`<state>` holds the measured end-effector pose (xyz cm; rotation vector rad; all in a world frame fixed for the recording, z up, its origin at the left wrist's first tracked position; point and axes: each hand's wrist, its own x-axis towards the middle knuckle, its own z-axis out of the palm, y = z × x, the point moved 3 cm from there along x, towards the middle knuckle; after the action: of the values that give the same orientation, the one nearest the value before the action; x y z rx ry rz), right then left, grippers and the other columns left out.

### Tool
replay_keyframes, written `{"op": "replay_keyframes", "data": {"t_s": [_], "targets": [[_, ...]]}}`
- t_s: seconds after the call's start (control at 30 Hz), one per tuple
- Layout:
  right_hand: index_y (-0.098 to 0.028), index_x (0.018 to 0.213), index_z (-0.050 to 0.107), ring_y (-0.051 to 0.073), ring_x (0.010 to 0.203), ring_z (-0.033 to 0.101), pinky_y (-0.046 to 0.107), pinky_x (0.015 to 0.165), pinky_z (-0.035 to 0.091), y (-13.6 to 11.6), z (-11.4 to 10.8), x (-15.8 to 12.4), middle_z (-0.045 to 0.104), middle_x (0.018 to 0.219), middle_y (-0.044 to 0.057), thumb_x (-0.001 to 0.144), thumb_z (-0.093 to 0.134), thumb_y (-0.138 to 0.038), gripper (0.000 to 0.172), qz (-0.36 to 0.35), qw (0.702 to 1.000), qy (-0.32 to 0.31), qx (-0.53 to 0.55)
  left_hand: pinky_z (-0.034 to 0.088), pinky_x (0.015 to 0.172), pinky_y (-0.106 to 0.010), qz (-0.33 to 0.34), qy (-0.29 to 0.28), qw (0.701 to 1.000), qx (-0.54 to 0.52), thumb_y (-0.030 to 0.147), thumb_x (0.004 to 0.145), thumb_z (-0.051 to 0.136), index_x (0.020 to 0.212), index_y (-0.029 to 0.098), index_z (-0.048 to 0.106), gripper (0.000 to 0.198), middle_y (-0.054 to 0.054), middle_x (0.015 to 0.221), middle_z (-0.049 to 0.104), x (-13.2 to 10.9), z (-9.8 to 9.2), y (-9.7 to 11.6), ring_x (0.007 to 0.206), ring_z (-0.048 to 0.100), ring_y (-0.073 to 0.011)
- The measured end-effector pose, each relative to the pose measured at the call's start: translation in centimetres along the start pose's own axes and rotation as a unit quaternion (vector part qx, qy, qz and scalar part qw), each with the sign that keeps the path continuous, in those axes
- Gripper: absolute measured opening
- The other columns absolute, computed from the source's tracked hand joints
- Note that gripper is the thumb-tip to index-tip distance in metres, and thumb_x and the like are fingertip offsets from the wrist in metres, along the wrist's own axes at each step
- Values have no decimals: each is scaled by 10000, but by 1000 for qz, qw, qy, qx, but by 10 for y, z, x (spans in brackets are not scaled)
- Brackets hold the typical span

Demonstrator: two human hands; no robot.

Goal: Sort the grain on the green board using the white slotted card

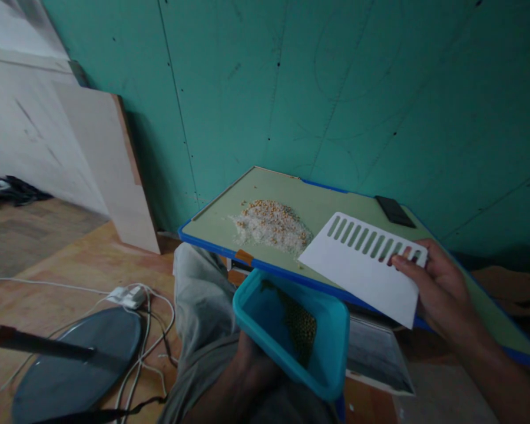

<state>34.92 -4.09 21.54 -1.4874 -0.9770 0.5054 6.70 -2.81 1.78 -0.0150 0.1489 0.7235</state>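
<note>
My right hand [428, 277] grips a white slotted plastic scraper [357, 268] by its slotted end, over the right part of the table. My left hand [258, 362] supports a turquoise plastic tub [256, 321] from below, just off the table's front edge; most of its fingers are hidden beneath the tub. Inside the tub lie small greenish round grains [302, 330], gathered toward its right side. A heap of white grains mixed with orange-yellow round ones [271, 227] is spread on the table, left of the scraper.
The pale green table [335, 203] with blue edging stands against a green wall [256, 82]. A dark phone [395, 211] lies at its back right. A power strip [128, 296], tangled white cables and a round grey stand base [79, 365] are on the floor at left, near a leaning board [110, 165].
</note>
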Motion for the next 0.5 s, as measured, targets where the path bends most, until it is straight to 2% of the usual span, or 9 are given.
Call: {"op": "replay_keyframes", "data": {"t_s": [0.2,0.33,0.5], "targets": [[-323,822,723,242,645,691,304,537,534,0,0,0,782,777,-5,568,1114,-403,474,17,1000,16,15,620,1288,-678,-1,9,1000,-8,487,1068,716,1295,213,934,417,-206,1363,944,0,-3,-1,1470,816,-470],[-329,816,719,251,659,693,323,541,546,-2,1,-2,770,771,-11,583,1084,-409,441,2,1000,11,1,628,1278,-665,2,11,1000,-8,463,1059,725,1286,210,935,400,-211,1351,943,0,-1,-1,1448,828,-460],[-325,847,671,240,650,682,330,550,550,-6,11,0,768,773,-16,619,1097,-471,504,-26,1000,8,-5,633,1267,-669,11,12,1000,-5,444,1080,682,1264,207,929,388,-193,1262,955,0,-3,4,1403,845,-446]]}}
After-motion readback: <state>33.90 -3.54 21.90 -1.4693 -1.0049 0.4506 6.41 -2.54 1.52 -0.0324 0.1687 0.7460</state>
